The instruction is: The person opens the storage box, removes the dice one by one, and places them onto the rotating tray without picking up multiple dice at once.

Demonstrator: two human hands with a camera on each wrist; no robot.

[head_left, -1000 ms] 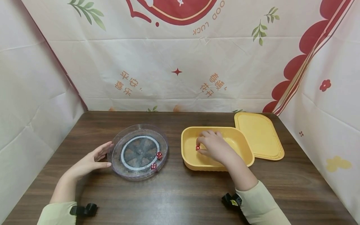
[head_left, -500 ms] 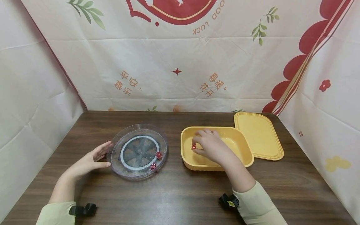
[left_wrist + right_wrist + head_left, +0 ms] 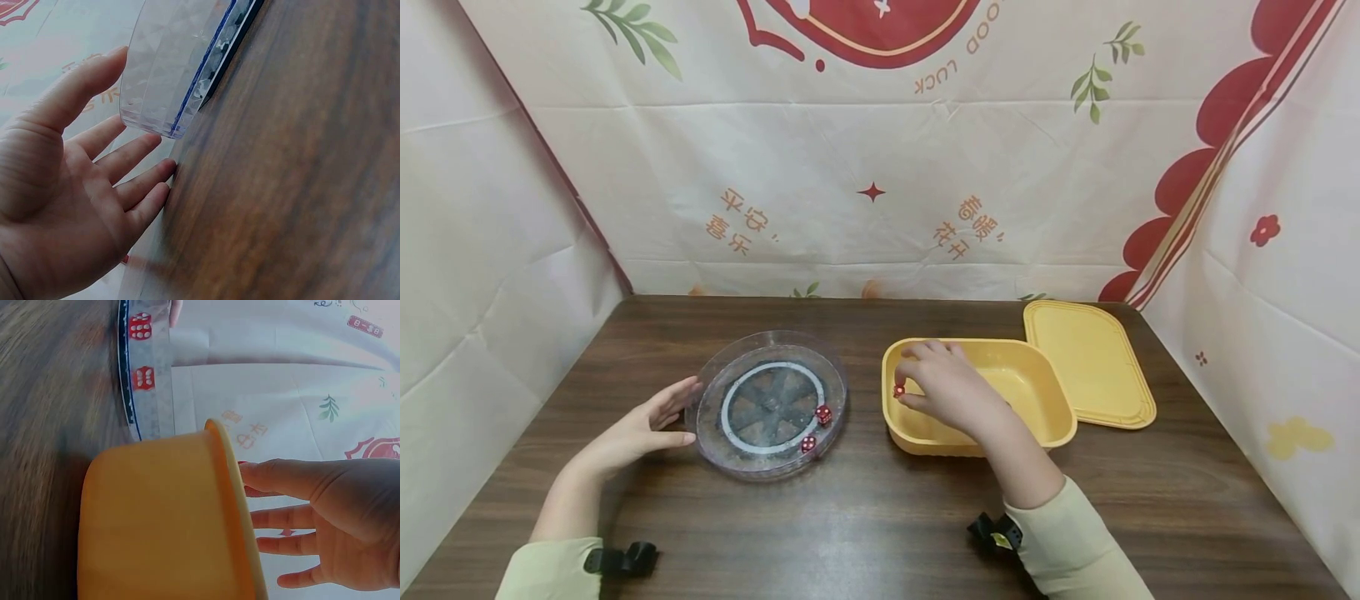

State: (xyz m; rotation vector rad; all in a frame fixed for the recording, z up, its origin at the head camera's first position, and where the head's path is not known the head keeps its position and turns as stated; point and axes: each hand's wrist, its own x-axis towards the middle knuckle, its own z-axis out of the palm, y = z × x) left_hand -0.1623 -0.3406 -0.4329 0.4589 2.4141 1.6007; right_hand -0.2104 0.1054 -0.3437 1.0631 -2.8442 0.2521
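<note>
Dice: two [image 3: 816, 428] lie in the clear dish [image 3: 771, 404], steadied by the spread left hand [image 3: 638, 429]; the right hand [image 3: 951, 390] pinches a third die [image 3: 898, 390] over the yellow tub [image 3: 1045, 396].

Yellow tub [image 3: 1060, 408] and lid [image 3: 1090, 362]; red white-dotted dice [image 3: 823, 414]; clear dish [image 3: 730, 375]; dark woodgrain table [image 3: 865, 508].
</note>
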